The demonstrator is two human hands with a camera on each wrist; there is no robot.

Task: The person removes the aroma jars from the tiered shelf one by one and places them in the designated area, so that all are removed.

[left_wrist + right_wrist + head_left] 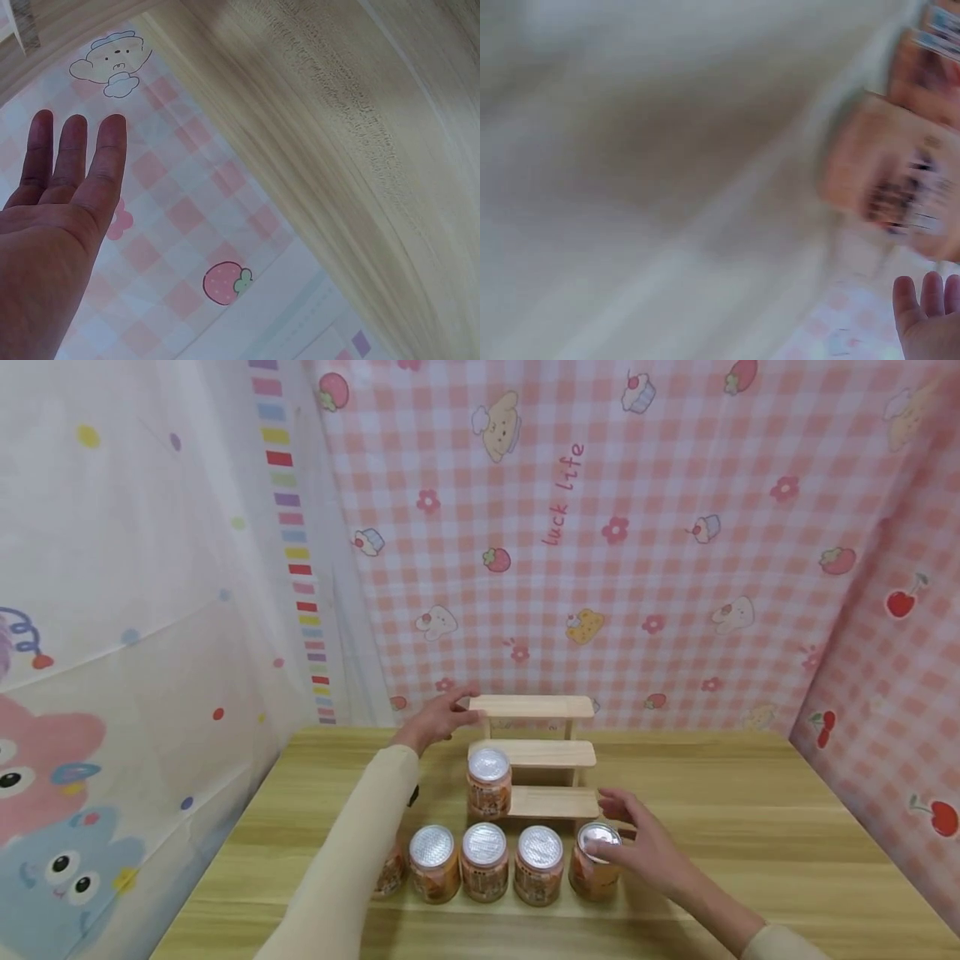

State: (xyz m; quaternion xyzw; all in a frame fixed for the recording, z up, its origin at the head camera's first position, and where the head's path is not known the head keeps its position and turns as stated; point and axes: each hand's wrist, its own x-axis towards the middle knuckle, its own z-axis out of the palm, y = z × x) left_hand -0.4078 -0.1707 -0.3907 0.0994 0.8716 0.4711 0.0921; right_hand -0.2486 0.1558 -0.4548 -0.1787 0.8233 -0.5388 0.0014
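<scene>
Seen from the head camera, a person in cream sleeves works at a wooden table point(750, 810) before a pink gingham backdrop point(675, 568) printed with cupcakes, strawberries and the words "luck life". The left hand point(438, 720) touches the left end of the top step of a 3-tier wooden stand point(534, 752) at the back of the table; its fingers are straight and held close together, as the left wrist view confirms, with the palm bare beside the pale wood. The right hand point(641, 843) hovers at the rightmost jar point(594, 862), fingers spread and relaxed over its foil lid, not clamped around it; whether they actually touch the lid cannot be told.

That jar stands at the right end of a row on the table just in front of the stand. 3 more foil-topped jars point(485, 862) sit side by side to its left, and a 5th is half hidden behind the left forearm. 1 further jar point(489, 783) stands against the left end of the stand's lowest step.

At left hangs a white cartoon curtain point(112, 652). Blur dominates the right wrist view, showing only fingertips near orange-labelled jars.
</scene>
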